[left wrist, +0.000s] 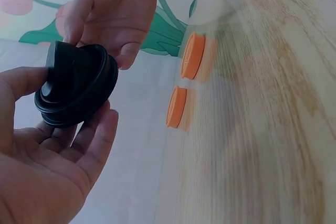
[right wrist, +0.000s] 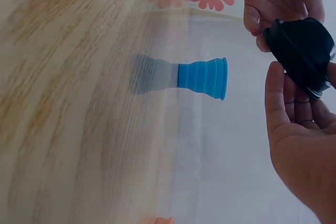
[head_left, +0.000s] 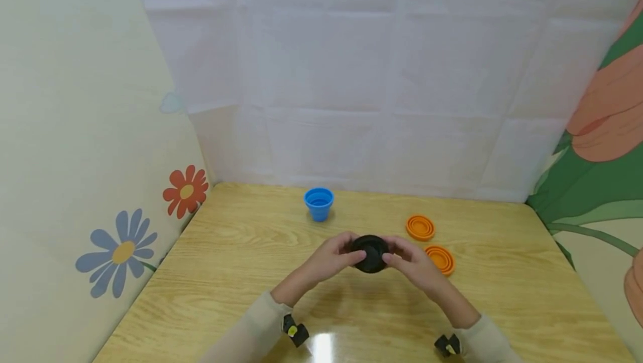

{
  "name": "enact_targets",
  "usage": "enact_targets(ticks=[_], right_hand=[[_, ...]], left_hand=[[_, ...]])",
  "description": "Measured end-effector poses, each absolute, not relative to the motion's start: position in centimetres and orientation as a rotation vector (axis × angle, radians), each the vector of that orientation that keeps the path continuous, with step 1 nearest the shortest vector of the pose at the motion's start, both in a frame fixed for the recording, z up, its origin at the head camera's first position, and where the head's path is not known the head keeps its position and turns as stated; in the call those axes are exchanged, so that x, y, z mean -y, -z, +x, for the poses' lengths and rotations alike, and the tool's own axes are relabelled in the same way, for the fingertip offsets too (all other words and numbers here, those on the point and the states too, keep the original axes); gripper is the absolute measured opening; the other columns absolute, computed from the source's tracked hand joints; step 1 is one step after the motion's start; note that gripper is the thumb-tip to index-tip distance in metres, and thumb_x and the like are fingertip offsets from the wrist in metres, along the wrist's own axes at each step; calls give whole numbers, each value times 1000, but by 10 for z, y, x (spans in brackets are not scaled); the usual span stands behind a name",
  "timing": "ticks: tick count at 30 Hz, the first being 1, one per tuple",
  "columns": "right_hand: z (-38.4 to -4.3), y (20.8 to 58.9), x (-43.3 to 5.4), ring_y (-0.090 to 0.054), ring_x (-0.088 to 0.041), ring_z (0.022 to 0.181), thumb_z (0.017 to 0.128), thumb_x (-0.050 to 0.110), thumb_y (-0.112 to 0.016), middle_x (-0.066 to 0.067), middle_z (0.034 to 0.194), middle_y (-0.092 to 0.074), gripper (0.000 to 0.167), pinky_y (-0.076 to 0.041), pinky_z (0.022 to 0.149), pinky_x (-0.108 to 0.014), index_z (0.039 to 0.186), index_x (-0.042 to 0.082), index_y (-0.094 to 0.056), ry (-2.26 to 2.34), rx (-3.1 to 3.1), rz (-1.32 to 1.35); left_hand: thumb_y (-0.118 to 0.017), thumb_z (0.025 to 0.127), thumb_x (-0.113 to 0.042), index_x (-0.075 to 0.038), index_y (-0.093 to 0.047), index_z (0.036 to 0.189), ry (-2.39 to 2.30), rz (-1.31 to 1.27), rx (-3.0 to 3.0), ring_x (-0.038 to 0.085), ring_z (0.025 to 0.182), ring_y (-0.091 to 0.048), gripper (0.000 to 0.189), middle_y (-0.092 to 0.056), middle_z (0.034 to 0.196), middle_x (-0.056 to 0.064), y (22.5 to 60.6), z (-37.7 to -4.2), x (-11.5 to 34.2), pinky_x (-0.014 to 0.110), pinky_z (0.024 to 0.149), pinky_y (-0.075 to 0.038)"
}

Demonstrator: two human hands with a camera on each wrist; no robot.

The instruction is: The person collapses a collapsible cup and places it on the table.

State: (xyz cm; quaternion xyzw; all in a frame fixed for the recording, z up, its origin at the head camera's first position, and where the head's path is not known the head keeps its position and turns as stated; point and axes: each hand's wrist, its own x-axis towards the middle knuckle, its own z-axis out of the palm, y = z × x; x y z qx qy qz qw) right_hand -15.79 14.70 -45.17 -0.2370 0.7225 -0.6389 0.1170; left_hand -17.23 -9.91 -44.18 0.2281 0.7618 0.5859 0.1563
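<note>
Both hands hold a black collapsible cup (head_left: 370, 262) above the table. Its round base sticks out on the side toward the person in the left wrist view, with the ringed wall behind it. The left hand (head_left: 332, 257) grips it from the left, thumb on the near face and fingers behind. From the right, the right hand (head_left: 413, 262) pinches it in the same manner, thumb at the edge of the raised middle. Beyond the hands, a blue collapsible cup (head_left: 319, 204) stands upright and expanded. Two flattened orange collapsible cups (head_left: 420, 228) lie near the right hand.
The wood-grain table (head_left: 241, 240) ends at a white cloth (head_left: 326, 72) at the back. Flower-printed panels border both sides, the left panel (head_left: 75, 128) and the right panel (head_left: 598, 195). Small black devices sit on both wrists.
</note>
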Motion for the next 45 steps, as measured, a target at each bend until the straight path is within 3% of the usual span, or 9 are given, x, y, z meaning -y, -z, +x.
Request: enact_targets(ticks=[5, 13, 17, 21, 27, 35, 40, 45], right_hand=[[-157, 449, -147, -62, -13, 100, 104, 13, -57, -19, 115, -61, 40, -56, 88, -26, 138, -6, -53, 1865, -2139, -713], [-158, 450, -146, -61, -13, 99, 102, 8, -59, -18, 113, -61, 27, -57, 86, -27, 126, -4, -61, 1829, -2172, -820], [-158, 453, -144, -61, -12, 95, 101, 5, -60, -17, 110, -62, 22, -59, 81, -28, 122, -2, -64, 1801, -2243, -873], [-159, 456, -142, -62, -12, 94, 100, 3, -61, -17, 111, -64, 24, -60, 77, -28, 124, -1, -65, 1771, -2315, -908], [-158, 455, -141, -62, -11, 102, 103, 15, -60, -17, 117, -64, 35, -58, 83, -26, 136, 1, -60, 1775, -2334, -760], [-158, 451, -145, -66, -14, 102, 105, 14, -56, -27, 123, -60, 44, -59, 87, -30, 143, -6, -48, 1859, -2136, -716], [-159, 451, -146, -64, -13, 104, 105, 15, -57, -23, 120, -62, 42, -57, 89, -28, 141, -4, -51, 1820, -2166, -721], [-159, 451, -147, -61, -14, 107, 105, 16, -57, -20, 121, -63, 37, -53, 93, -27, 138, 0, -56, 1816, -2202, -716]], left_hand=[[-67, 99, -24, -5, -61, 131, -1624, 700, -2260, 17, 100, -61, 38, -68, 111, 7, 442, -172, 99, 32, 83, -54], [-68, 98, -26, -5, -66, 119, -1575, 702, -2319, 14, 87, -59, 29, -67, 98, 4, 441, -171, 98, 28, 73, -50], [-68, 99, -30, -7, -66, 119, -1540, 725, -2314, 14, 84, -59, 31, -67, 97, 2, 441, -171, 98, 27, 72, -51], [-67, 99, -31, -8, -66, 121, -1507, 722, -2309, 14, 84, -60, 32, -67, 99, 1, 441, -170, 97, 27, 73, -52], [-66, 100, -27, -4, -64, 120, -1579, 671, -2292, 15, 88, -62, 31, -69, 102, 7, 440, -169, 99, 29, 76, -53], [-66, 100, -23, -2, -59, 124, -1732, 588, -2196, 20, 98, -69, 33, -66, 117, 13, 438, -168, 101, 35, 84, -58], [-68, 99, -19, -1, -58, 130, -1687, 648, -2169, 19, 97, -69, 37, -67, 114, 13, 438, -170, 102, 34, 83, -59], [-70, 97, -17, -1, -63, 123, -1619, 672, -2175, 14, 92, -67, 31, -70, 107, 10, 440, -170, 102, 43, 82, -60]])
